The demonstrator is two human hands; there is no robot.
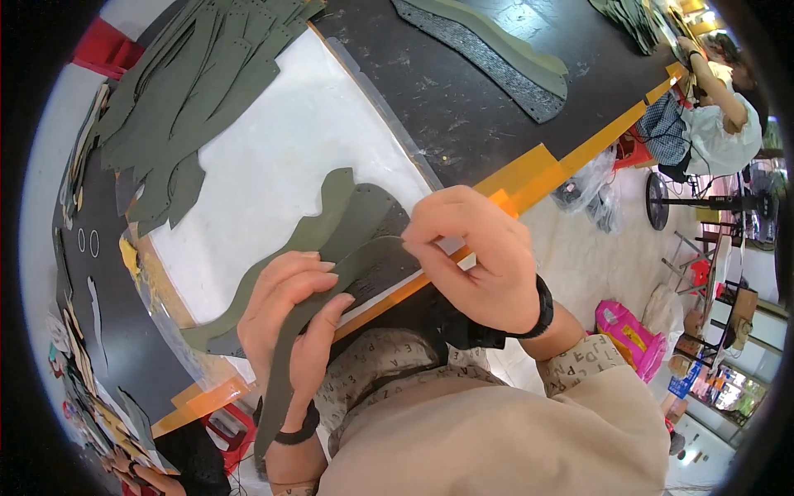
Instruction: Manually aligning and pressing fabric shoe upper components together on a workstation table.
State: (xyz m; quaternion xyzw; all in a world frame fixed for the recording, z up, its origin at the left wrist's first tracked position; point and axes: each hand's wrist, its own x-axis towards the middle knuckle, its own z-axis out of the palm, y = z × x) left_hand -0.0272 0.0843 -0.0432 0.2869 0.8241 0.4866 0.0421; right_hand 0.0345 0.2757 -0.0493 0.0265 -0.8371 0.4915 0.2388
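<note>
A long, curved dark green strip (285, 364), thin and flexible like leather or fabric, runs from my right hand across to my left and hangs down past the left wrist. My left hand (277, 298) is closed round the strip's middle, thumb on the near side. At its far right end, the thumb and fingertips of my right hand (484, 256) pinch the tip. Beneath the hands, on a white sheet (240, 186), lie a wavy olive-green piece (310, 219) and a darker shaped piece (368, 211) with small holes along its edge. The hands partly cover both.
A heap of similar green pieces (207, 74) covers the far left. Across the black table (438, 124) rests a shaped textured piece (496, 74) with a green one on it. Yellow tape (538, 174) lines the near edge. A co-worker (719, 116) sits at far right, near a fan (657, 201).
</note>
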